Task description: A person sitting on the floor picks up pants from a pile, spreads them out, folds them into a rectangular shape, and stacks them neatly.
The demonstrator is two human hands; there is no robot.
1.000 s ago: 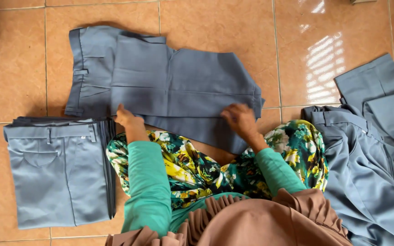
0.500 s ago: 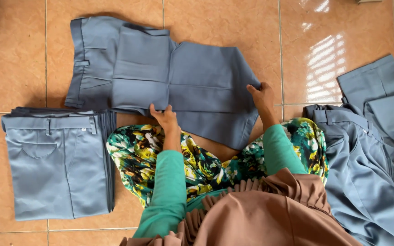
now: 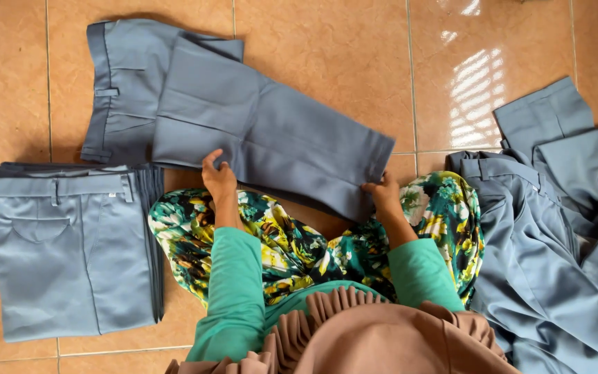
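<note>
Lying at the far left, a folded stack (image 3: 70,256) is already done; the left hand (image 3: 219,176) and right hand (image 3: 383,195) pinch the half-folded trousers (image 3: 271,131) on the floor (image 3: 327,48), while an unfolded heap (image 3: 555,263) waits on the right.

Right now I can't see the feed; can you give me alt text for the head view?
Seated on an orange tiled floor, a person in green sleeves grips the near edge of half-folded grey trousers with the left hand and right hand. A neat stack of folded grey trousers lies on the left, a loose heap of unfolded ones on the right.
</note>
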